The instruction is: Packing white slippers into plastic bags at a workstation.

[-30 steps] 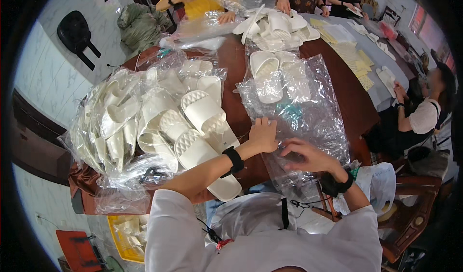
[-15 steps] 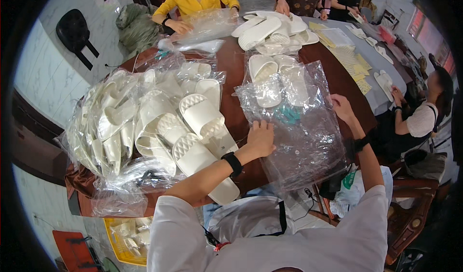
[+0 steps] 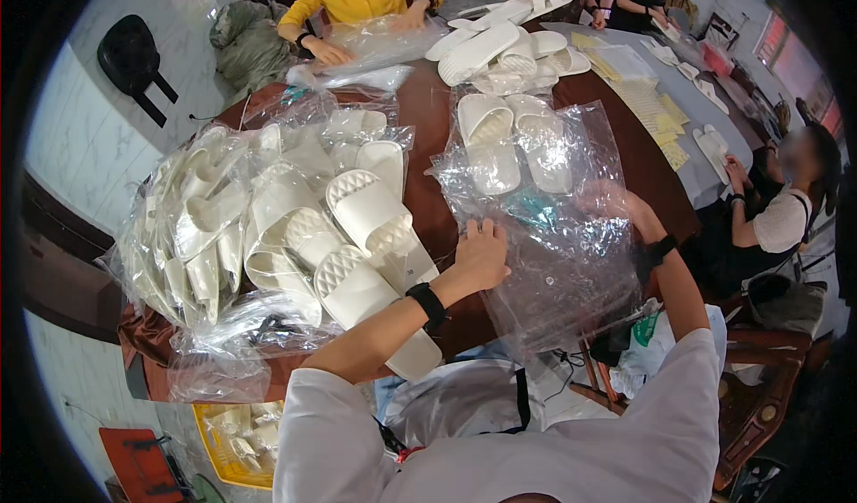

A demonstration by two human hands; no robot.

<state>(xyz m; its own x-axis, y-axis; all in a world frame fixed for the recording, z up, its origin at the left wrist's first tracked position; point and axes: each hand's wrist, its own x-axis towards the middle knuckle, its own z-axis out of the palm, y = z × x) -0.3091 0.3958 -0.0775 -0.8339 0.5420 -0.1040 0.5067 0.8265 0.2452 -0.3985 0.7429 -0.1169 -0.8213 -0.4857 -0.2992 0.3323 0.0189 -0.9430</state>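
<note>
Two bare hands, mine, are at a large clear plastic bag (image 3: pixel 562 275) lying flat on a brown table (image 3: pixel 427 101) in front of me. My left hand (image 3: pixel 482 255) is at the bag's left edge, back upward, its fingers close together and slightly bent; I cannot tell whether it pinches the film. My right hand (image 3: pixel 616 201) is at the bag's right side, blurred behind shiny plastic, so I cannot tell how far its fingers are open or what they grip. A pair of white slippers (image 3: pixel 489 150) lies side by side at the bag's far end, toes away from me; whether they are inside or under the film is unclear. To my left, clear bags (image 3: pixel 192 226) full of white slippers make a heap, with loose slippers (image 3: pixel 370 213) beside it. Below, a yellow crate (image 3: pixel 207 445) holds pale, plastic-wrapped pieces
</note>
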